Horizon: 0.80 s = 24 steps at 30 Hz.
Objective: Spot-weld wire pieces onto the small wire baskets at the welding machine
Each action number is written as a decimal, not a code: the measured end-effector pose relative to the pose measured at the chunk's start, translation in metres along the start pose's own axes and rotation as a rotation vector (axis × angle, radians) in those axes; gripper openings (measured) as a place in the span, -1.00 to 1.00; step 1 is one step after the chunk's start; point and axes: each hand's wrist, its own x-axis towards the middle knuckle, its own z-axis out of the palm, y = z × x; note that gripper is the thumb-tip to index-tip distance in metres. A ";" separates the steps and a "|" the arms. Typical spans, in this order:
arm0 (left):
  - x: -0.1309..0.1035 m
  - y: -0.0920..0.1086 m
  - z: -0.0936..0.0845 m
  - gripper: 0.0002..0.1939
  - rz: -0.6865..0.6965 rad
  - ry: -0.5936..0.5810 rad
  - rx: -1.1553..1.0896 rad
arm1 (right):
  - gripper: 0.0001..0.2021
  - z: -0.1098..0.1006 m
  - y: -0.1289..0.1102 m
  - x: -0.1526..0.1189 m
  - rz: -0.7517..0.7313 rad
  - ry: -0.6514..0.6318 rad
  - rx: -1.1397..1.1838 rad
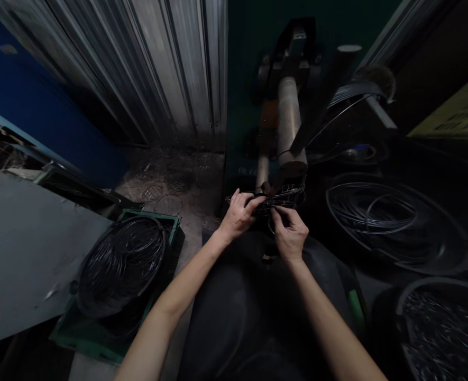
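Between my hands, just under the machine's metal cylinders, is a wire frame that looks like a small wire basket or rack. My left hand grips its left side, thumb toward the middle. My right hand pinches at its front near the centre, fingertips together; a thin curved wire shows by them, though the exact hold is too dark to make out. Above stands the welding-type machine, with a thick upper cylinder and a thinner lower rod close to the frame.
At left, a green crate carries a round tub of wire rings beside a grey panel. On the right are a basin of coiled wire and a bucket of small metal pieces. A dark bar slants beside the cylinder.
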 end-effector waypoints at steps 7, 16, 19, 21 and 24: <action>0.001 0.002 -0.002 -0.45 -0.005 0.011 -0.015 | -0.77 -0.002 -0.003 0.001 0.037 -0.019 -0.033; 0.007 0.009 -0.013 -0.52 -0.065 -0.026 -0.119 | -0.76 -0.004 -0.008 0.001 0.055 -0.035 -0.044; 0.004 0.006 -0.013 -0.52 -0.028 0.030 -0.146 | -0.76 -0.004 -0.008 0.001 0.061 -0.041 -0.044; 0.002 0.004 -0.012 -0.50 0.002 0.053 -0.148 | -0.76 -0.005 -0.007 0.001 0.056 -0.056 -0.059; 0.000 0.002 -0.009 -0.46 0.025 0.059 -0.115 | -0.77 -0.005 -0.004 0.002 0.017 -0.086 -0.087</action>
